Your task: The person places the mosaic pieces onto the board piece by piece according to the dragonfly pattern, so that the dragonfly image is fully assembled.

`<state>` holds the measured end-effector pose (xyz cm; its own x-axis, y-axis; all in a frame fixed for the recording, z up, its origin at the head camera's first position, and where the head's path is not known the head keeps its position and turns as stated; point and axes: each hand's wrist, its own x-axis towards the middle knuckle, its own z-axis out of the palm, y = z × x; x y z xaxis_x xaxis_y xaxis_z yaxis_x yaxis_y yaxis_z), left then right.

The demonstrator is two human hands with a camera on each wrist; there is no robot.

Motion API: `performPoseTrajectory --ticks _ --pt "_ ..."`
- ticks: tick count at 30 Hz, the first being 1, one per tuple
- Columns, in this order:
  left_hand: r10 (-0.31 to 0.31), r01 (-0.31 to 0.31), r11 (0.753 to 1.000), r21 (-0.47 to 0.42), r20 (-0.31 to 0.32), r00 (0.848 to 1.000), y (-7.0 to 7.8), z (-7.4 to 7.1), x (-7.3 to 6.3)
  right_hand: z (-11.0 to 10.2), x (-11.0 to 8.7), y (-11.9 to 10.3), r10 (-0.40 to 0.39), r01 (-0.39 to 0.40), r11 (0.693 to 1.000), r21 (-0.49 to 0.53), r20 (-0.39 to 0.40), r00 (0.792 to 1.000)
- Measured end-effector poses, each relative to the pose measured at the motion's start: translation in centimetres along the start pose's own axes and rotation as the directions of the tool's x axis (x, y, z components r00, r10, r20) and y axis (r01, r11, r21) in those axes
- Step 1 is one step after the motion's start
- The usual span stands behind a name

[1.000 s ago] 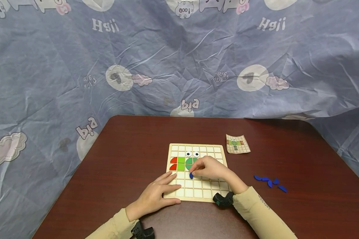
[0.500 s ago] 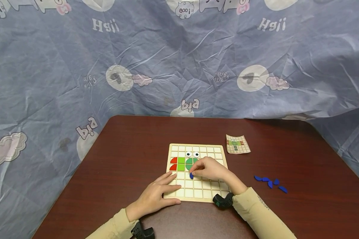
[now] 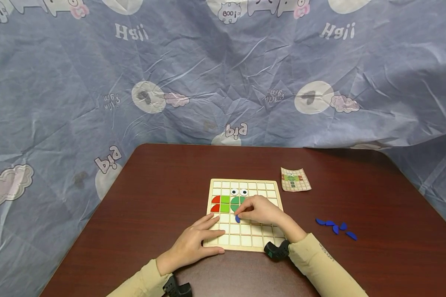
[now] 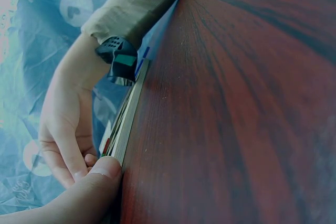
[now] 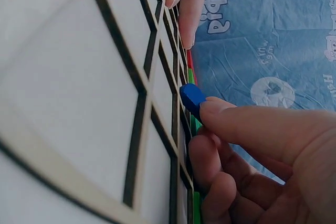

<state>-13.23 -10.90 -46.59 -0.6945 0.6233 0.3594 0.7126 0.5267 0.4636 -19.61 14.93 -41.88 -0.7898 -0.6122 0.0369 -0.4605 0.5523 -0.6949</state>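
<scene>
My right hand (image 3: 262,209) pinches a small blue rounded piece (image 5: 192,98) between thumb and fingers, close over a square below the green pieces. The wooden grid board (image 3: 246,240) lies flat on the table. Spread over the board's left edge, my left hand (image 3: 197,239) rests with its fingertips on the grid and its thumb at the near edge. Set in the grid are red quarter pieces (image 3: 215,208), light green squares (image 3: 225,199), darker green rounded pieces (image 3: 234,200) and two eye pieces (image 3: 234,192). My right hand hides part of the board's right half.
Several blue pieces (image 3: 330,223) lie loose on the dark red table (image 3: 163,185) to the right of the board. Behind the board's right corner is a pattern card (image 3: 295,180) with a coloured grid picture. A blue printed cloth (image 3: 223,62) hangs beyond the table.
Almost nothing differs. The right hand stays over the same square with the blue piece, with only a slight shift of its fingers, and the left hand keeps its place.
</scene>
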Motion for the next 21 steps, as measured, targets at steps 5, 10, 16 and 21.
performPoseTrajectory --ticks 5,10,16,21 --pt "0.001 -0.001 1.000 0.007 -0.001 1.000 -0.02 0.09 0.08 0.03 0.03 0.11 -0.004 0.004 1.000 -0.019 -0.007 1.000" --pt "0.003 -0.003 1.000 0.008 0.003 1.000 0.02 0.07 0.08 0.13 0.01 0.28 -0.026 0.025 0.999 -0.047 -0.013 1.000" --pt "0.012 -0.012 1.000 0.004 -0.001 1.000 0.05 0.11 -0.01 0.25 -0.05 0.27 -0.048 0.047 0.997 -0.061 -0.016 0.999" --pt "0.021 -0.021 1.000 -0.001 -0.014 1.000 -0.04 0.14 -0.05 0.32 -0.03 0.20 -0.055 0.054 0.996 -0.068 -0.012 0.998"
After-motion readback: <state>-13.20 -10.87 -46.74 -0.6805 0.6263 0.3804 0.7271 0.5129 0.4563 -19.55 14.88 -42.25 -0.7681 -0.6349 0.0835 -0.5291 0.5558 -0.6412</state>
